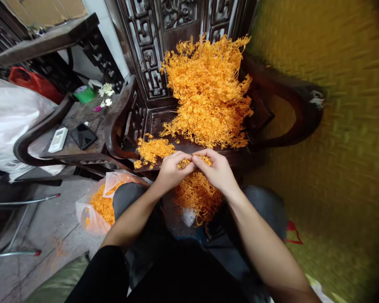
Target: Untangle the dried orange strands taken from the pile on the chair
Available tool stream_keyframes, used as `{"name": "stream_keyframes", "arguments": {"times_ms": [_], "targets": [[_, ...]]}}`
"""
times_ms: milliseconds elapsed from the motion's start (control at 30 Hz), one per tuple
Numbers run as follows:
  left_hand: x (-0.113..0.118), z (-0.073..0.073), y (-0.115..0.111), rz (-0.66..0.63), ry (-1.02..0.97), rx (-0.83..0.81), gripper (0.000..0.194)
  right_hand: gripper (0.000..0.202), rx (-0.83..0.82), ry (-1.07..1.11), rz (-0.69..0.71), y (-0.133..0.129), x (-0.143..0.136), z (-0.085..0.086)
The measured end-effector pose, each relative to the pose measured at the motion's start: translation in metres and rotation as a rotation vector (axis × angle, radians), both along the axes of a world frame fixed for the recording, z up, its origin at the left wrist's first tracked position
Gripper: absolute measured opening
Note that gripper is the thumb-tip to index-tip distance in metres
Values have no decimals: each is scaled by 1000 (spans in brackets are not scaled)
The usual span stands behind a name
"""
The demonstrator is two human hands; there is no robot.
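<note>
Two bare hands meet at the near edge of a dark carved wooden chair (290, 97). Left hand (170, 170) and right hand (217, 170) touch fingertip to fingertip, fingers pinched together on a small orange sprig (198, 159). Below them hangs a loose orange clump (197, 195), between the person's knees. Far behind, a large orange pile (206, 92) fills the seat; a smaller heap (153, 149) lies to its left. Near left, a plastic bag (97, 206) holds more. A phone (82, 135) and remote control (58, 139) rest on the left chair.
</note>
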State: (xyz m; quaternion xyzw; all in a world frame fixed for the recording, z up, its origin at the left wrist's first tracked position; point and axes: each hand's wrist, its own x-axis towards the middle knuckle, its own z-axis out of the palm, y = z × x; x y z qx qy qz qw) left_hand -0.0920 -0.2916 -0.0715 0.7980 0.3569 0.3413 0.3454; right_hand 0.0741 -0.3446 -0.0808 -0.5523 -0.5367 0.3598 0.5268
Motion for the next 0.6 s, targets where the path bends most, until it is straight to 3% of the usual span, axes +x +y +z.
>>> {"name": "stream_keyframes", "arguments": {"times_ms": [100,200,233,267,333,433,533,600], "targets": [[-6,7,-2,-71,-11,-180,18,32,113,-53,-206,3,9,-2],[-19,13,-2,-139,-179,-525,24,36,238,200,-535,9,33,-3],[-22,14,-1,-133,-254,-597,26,36,244,295,-550,10,39,-2],[-24,15,-1,-118,-318,-638,27,35,222,349,-500,10,43,-1],[-26,15,0,-98,-393,-655,28,33,112,364,-274,6,40,1],[-24,14,0,-109,-381,-624,30,42,-27,304,12,-3,19,4],[-22,13,-2,-124,-346,-583,31,49,-100,273,143,-7,-4,5],[-19,13,-3,-141,-325,-570,32,45,-96,272,159,-5,-13,3]]}}
